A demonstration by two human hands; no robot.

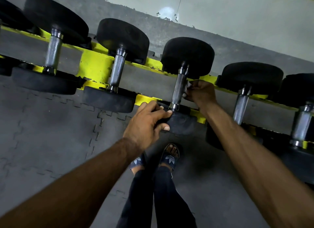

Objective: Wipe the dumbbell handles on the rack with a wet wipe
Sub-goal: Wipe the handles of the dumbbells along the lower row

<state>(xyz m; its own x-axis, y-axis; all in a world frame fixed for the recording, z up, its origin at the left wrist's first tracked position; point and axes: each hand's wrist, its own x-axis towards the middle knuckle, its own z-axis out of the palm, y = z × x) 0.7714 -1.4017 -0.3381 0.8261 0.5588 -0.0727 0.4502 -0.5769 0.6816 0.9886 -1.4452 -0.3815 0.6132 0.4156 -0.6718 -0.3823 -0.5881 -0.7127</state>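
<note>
Your right hand (203, 93) has its fingers curled round a small crumpled wet wipe (186, 90), pinching it against the right side of the knurled steel handle (178, 90). Your left hand (147, 124) grips the rim of that dumbbell's near head (183, 124), thumb underneath and fingers over the top, at the front edge of the rack (95, 66).

The wipe seems to touch only one side of the bar, so to do this step well, wrap it further round and run it the full length between the two collars. Use the left hand to roll the dumbbell a little in its cradle, so the hidden underside comes up to the cloth. Press firmly, since I judge the knurling will hold grime in its grooves. The wad looks small and bunched, so unfolding it would give you more clean surface.

This dumbbell lies across the yellow rails about midway along the rack, with its far head (186, 55) towards the back edge by the wall. The heads are black and matt. The bar is grey metal with a cross-hatched grip and brighter polished collars at each end. The paint on the rails is chipped. Two more handles (117, 69) lie towards the rack's left end and another (240, 105) towards its right. I cannot tell which of them are already clean.
</note>
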